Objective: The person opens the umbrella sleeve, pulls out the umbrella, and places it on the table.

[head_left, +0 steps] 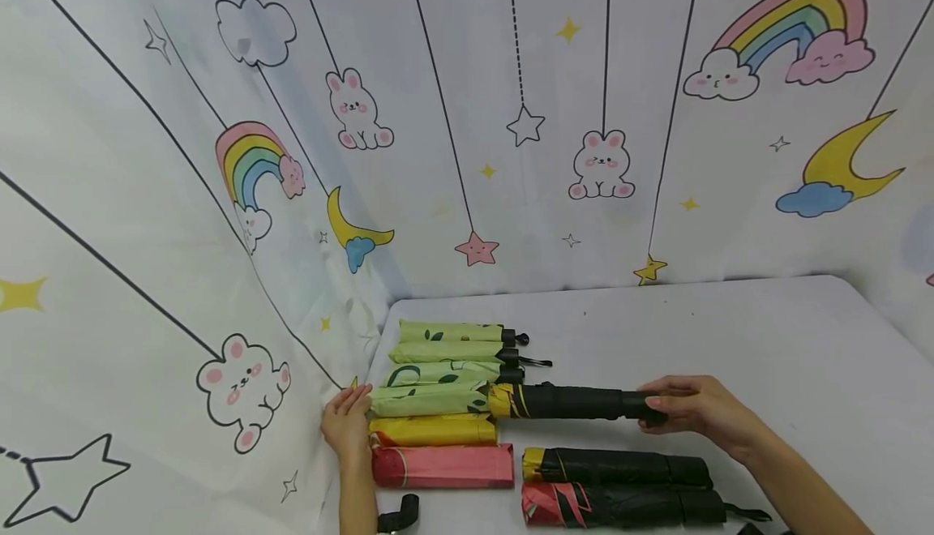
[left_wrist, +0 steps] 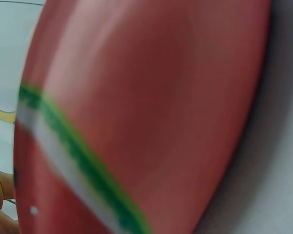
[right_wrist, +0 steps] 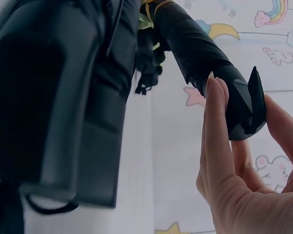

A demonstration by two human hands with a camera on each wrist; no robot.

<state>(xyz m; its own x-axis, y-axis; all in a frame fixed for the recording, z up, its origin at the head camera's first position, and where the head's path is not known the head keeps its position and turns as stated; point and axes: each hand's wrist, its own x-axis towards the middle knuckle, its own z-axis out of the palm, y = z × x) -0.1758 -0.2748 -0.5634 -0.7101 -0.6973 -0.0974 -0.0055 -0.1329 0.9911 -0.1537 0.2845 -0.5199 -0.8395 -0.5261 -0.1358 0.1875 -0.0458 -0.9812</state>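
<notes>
In the head view my right hand (head_left: pixel 696 413) grips the black handle end of a folded umbrella (head_left: pixel 576 401), with fingers and thumb around it. The umbrella lies level, and its yellow end meets the right end of a light green umbrella sleeve (head_left: pixel 430 400). At the sleeve's left end, my left hand (head_left: pixel 349 425) holds it by the fingertips; the thumb is hidden. The right wrist view shows the right hand (right_wrist: pixel 234 175) around the handle, a strap standing up beside the fingers. A pink-red sleeve (left_wrist: pixel 151 97) fills most of the left wrist view.
Behind lie several green-sleeved umbrellas (head_left: pixel 452 353) with black handles. In front are a yellow sleeve (head_left: pixel 434 430) and the pink-red sleeve (head_left: pixel 445 466). Two folded black umbrellas, one yellow-ended (head_left: pixel 620 468) and one red-ended (head_left: pixel 627 505), lie front right. A curved black object (head_left: pixel 400 512) sits near the left wrist.
</notes>
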